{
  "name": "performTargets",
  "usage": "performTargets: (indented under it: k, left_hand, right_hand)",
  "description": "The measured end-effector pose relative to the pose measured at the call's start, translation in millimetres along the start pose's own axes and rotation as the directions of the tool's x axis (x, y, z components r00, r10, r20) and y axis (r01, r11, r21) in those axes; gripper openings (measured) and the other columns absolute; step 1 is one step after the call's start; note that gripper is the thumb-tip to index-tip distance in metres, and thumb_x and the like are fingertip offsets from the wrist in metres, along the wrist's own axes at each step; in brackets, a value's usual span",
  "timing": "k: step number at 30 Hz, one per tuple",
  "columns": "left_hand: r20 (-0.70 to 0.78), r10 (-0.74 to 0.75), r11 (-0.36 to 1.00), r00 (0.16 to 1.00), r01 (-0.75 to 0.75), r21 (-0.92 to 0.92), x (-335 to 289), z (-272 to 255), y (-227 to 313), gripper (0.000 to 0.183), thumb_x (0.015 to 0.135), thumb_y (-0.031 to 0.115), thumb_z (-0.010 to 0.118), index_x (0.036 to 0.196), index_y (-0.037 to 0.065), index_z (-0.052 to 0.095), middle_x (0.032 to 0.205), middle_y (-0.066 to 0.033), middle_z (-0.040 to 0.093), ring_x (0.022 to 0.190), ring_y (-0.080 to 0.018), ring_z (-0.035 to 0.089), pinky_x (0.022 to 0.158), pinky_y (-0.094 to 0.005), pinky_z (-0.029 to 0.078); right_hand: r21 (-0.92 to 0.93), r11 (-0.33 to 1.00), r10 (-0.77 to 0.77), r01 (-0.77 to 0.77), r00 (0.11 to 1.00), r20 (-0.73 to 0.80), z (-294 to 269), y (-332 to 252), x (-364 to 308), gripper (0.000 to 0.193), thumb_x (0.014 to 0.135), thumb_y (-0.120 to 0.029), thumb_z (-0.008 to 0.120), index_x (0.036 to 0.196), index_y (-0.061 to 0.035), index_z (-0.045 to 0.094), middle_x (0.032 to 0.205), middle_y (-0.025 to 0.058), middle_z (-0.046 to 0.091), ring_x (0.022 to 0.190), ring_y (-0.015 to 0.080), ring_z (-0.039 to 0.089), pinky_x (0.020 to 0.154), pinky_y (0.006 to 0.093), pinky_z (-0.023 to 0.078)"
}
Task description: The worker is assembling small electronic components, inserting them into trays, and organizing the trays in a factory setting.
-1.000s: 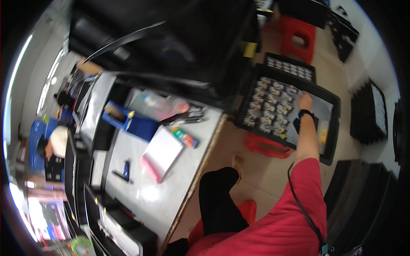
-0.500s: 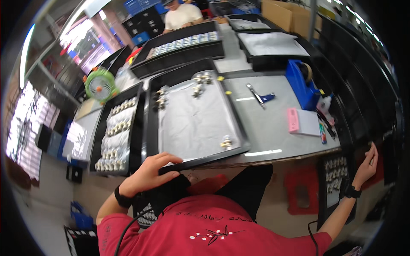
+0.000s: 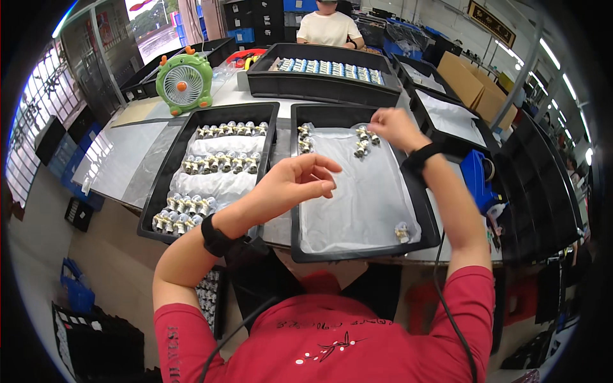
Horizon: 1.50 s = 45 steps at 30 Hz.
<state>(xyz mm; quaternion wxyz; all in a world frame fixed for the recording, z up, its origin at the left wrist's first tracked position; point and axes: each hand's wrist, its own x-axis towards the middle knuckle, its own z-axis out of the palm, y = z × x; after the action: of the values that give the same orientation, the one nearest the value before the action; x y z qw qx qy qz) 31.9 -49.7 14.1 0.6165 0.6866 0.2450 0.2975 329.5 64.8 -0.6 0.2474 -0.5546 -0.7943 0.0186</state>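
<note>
My right hand [image 3: 399,129] reaches over the far right part of a black tray [image 3: 295,223] lined with white sheet. Its fingers are pinched together beside a small cluster of figurines [image 3: 362,148], and what they hold, if anything, is hidden. Over the tray's left edge hovers my left hand [image 3: 297,180], thumb and fingers apart, holding nothing. More small pale figurines [image 3: 305,137] stand in the tray's far left corner, and a single figurine [image 3: 401,232] is at its near right corner.
At the left, a second black tray [image 3: 159,191] holds rows of similar figurines. A green fan [image 3: 185,83] stands behind it. A larger tray [image 3: 306,86] of figurines lies across the far side, with a person [image 3: 329,29] beyond. A blue tape dispenser [image 3: 476,179] sits at the right.
My right hand has come from low at the far right to the tray's far right part. My left hand has lifted off the near rim. The head view has shifted.
</note>
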Motion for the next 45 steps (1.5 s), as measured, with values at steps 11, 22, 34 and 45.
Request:
performTargets:
  k: [11, 22, 34, 45]
  left_hand:
    - [-0.163, -0.305, 0.865, 0.938, 0.202, -0.459, 3.1, -36.6, -54.0, 0.03, 0.085, 0.014, 0.063, 0.113, 0.007, 0.055, 0.095, -0.0011, 0.059, 0.086, -0.0098, 0.059, 0.076, -0.0218, 0.045]
    - [-0.278, -0.274, 0.77, 0.921, 0.037, -0.637, 15.4, -33.1, -76.7, 0.052, 0.088, 0.011, 0.057, 0.135, 0.005, 0.035, 0.124, -0.011, 0.044, 0.109, -0.0191, 0.051, 0.091, -0.0314, 0.044]
    - [-0.21, -0.147, 0.907, 0.967, 0.047, -0.419, 18.7, -25.7, -69.6, 0.052, 0.084, 0.007, 0.061, 0.132, 0.01, 0.041, 0.114, -0.0066, 0.05, 0.1, -0.0117, 0.053, 0.084, -0.0276, 0.047]
    - [-0.275, -0.181, 0.862, 0.944, 0.018, -0.506, 15.5, -30.1, -76.2, 0.055, 0.083, 0.005, 0.063, 0.132, 0.009, 0.038, 0.115, -0.0077, 0.05, 0.102, -0.0149, 0.055, 0.087, -0.0302, 0.048]
  right_hand:
    - [-0.123, 0.96, 0.28, -0.252, 0.862, 0.422, 111.0, 36.7, 26.5, 0.075, 0.058, -0.04, 0.077, 0.114, 0.0017, 0.05, 0.096, 0.0213, 0.062, 0.092, 0.0319, 0.06, 0.08, 0.0356, 0.047]
    - [0.72, 0.688, -0.179, -0.09, 0.941, 0.288, 60.8, -99.3, -30.4, 0.062, 0.067, -0.014, 0.076, 0.121, -0.0103, 0.046, 0.085, -0.0004, 0.048, 0.066, 0.0062, 0.04, 0.06, 0.0199, 0.039]
    - [0.738, 0.674, -0.245, 0.035, 0.953, 0.179, 65.4, -98.0, -49.4, 0.073, 0.065, -0.009, 0.079, 0.127, -0.0115, 0.041, 0.09, -0.0003, 0.05, 0.069, 0.0048, 0.043, 0.059, 0.0186, 0.038]
    - [0.796, 0.58, -0.164, -0.173, 0.932, 0.322, 65.8, -102.9, -48.9, 0.063, 0.071, -0.014, 0.076, 0.122, -0.007, 0.041, 0.086, 0.0013, 0.054, 0.065, 0.0064, 0.047, 0.057, 0.0212, 0.04]
